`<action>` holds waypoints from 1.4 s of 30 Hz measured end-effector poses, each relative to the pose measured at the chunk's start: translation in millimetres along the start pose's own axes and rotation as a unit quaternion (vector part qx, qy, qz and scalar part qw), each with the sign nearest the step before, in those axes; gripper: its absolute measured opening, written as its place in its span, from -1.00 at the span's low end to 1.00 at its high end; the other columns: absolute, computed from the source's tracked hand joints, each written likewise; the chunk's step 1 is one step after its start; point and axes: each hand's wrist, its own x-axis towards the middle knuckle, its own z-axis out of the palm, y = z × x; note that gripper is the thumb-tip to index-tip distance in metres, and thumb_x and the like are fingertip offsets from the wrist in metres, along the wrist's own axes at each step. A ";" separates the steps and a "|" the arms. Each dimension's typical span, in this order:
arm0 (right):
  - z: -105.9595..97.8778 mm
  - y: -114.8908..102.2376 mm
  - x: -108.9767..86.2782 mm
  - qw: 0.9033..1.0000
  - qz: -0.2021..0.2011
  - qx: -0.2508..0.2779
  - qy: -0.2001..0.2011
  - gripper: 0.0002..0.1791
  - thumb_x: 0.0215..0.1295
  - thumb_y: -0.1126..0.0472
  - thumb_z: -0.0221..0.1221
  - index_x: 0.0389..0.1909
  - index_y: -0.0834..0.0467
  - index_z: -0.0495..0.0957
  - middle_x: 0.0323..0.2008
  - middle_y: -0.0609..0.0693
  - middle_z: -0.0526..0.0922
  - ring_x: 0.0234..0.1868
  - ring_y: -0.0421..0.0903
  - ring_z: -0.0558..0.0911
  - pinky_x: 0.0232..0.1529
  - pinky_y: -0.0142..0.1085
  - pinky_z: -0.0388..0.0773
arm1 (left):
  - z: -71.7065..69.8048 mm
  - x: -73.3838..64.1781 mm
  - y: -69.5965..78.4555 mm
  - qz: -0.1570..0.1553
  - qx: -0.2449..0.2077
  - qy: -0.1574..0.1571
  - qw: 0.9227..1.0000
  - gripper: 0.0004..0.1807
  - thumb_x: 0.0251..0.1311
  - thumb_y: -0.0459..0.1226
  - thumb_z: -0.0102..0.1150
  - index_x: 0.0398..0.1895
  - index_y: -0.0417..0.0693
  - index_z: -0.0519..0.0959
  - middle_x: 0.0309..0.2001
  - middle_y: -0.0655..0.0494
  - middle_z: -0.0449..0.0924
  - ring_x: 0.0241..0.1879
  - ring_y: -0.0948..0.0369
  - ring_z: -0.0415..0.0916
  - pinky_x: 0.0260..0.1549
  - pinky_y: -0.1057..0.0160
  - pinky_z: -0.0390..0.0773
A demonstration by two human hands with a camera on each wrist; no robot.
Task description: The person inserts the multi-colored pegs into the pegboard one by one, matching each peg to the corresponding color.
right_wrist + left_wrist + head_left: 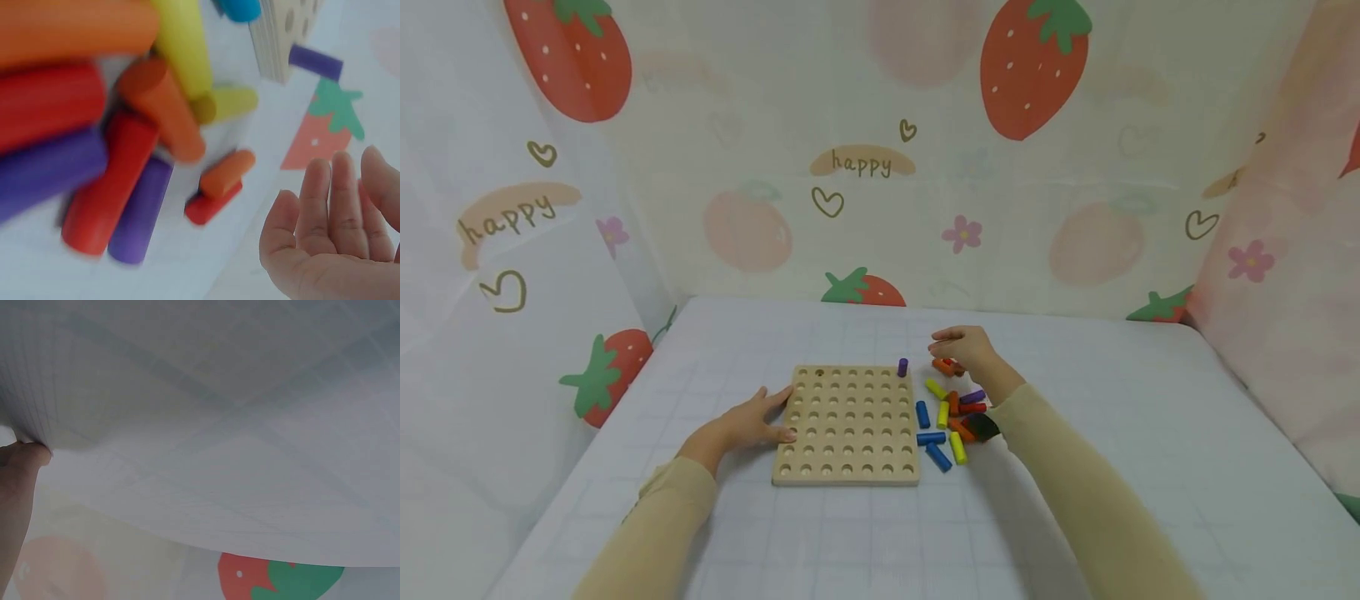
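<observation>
A wooden pegboard point(847, 426) with rows of round holes lies flat on the table. One purple peg point(902, 367) stands upright in its far right corner hole. My left hand point(748, 423) rests against the board's left edge, thumb and fingers spread; the left wrist view shows only part of this hand point(19, 472). To the right of the board, my right hand point(966, 346) hovers over the far end of the loose pegs. In the right wrist view the fingers of this hand point(334, 225) are loosely extended, with nothing held.
Loose pegs lie right of the board: several yellow point(957, 448), blue point(931, 437), orange point(165, 112), red point(109, 187) and purple ones point(140, 212), some touching or overlapping. A dark object point(982, 427) is partly hidden by the right sleeve. A strawberry-print curtain point(865, 233) stands behind the white table.
</observation>
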 end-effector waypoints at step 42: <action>-64.7 64.4 -8.5 0.992 0.062 -0.059 -0.095 -0.54 0.26 0.37 0.25 0.21 0.24 0.52 -0.03 0.11 0.54 -0.12 0.00 0.39 -0.20 -0.30 0.31 | -0.7 0.3 0.9 -0.002 -0.003 -0.006 1.000 0.03 0.16 0.07 0.30 0.53 -0.15 -0.04 0.43 -0.55 -0.30 0.37 -0.46 -0.20 0.24 -0.41 -0.03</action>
